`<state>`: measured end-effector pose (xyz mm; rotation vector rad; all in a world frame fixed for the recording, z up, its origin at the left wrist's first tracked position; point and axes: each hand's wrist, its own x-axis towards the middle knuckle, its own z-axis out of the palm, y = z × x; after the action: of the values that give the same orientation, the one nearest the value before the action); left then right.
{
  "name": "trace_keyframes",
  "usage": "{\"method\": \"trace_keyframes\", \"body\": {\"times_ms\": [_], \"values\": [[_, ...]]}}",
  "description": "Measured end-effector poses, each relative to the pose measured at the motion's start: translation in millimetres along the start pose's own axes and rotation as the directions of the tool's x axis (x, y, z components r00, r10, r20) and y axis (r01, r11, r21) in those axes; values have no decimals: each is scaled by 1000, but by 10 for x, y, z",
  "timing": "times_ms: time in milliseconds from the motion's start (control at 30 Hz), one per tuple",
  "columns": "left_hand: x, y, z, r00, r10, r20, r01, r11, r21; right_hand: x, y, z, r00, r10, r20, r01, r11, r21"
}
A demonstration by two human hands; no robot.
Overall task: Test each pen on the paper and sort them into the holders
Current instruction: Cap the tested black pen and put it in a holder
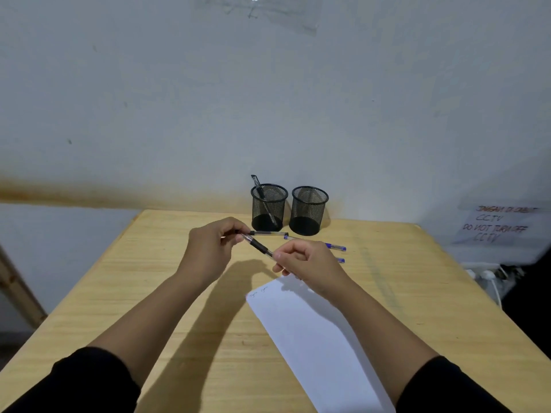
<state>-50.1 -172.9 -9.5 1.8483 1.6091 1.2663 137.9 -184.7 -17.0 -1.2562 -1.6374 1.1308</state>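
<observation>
Above the wooden bench (179, 293), the left hand (208, 248) and right hand (310, 263) each pinch one end of a black-grip pen (258, 245), held over the white paper (313, 338), near two mesh holders, the left holder (269, 207) containing one pen (258, 189), the right holder (309, 210).

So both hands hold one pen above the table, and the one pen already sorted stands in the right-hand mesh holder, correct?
Not quite: in the head view both hands hold the pen, but the sorted pen stands in the left holder; the right holder looks empty.
</observation>
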Motion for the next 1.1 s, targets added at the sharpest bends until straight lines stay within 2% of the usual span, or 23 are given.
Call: {"method": "trace_keyframes", "body": {"times_ms": [100,200,333,433,500,733,1100], "values": [[105,125,82,995,97,10,-97,995,-29,118,-13,-3,1000,-14,11,14,998,-57],[286,207,160,993,110,-36,-114,987,-112,306,-49,-59,994,-74,-78,63,989,-137],[626,157,289,989,-71,-128,47,982,-181,679,-166,-186,958,-139,-250,79,969,-236],[888,23,424,975,-219,-45,212,970,-118,1005,-305,-288,936,-173,-306,85,956,-280],[1056,-75,512,964,-267,16,268,963,-45,1229,-401,-339,924,-205,-323,101,945,-311],[1330,-301,737,950,-284,129,294,954,-63,1849,-490,-410,903,-267,-337,148,928,-341],[1377,-555,898,972,-213,100,229,956,-183,2109,-51,-313,958,-187,-219,28,817,-575]]}}
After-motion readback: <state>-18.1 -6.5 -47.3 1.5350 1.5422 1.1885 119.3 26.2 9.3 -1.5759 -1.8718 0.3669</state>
